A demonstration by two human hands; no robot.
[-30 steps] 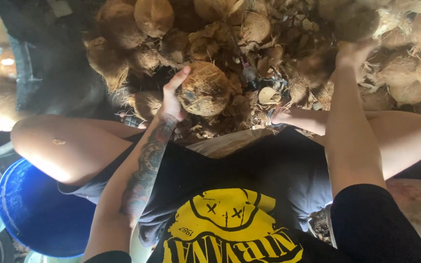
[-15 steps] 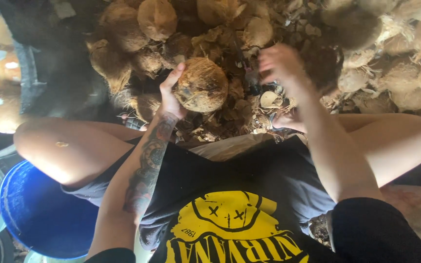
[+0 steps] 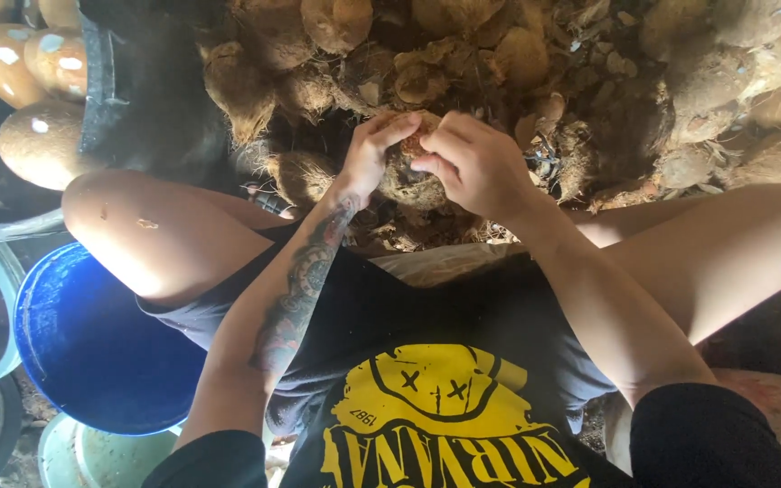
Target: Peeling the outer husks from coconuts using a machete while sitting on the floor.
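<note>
Head view, looking down: left hand [image 3: 368, 158] and right hand [image 3: 474, 163] both closed on one husked brown coconut [image 3: 409, 181], held between the knees just above the heap of husk scraps [image 3: 535, 108], fingers [image 3: 440, 145] of the right curled narrow over its top, those of the left cupping its side. Best done by bracing the shell firmly with the left and pulling fibre away in short tugs, fingertips kept clear of sharp husk edges. No packages or signs visible; only a round blue bucket [image 3: 92, 343] at lower left and pale smooth coconuts [image 3: 38, 136] at upper left.

coconut [image 3: 406, 176] mostly hidden under both hands, blue tub [image 3: 92, 352] partly behind thigh
</note>
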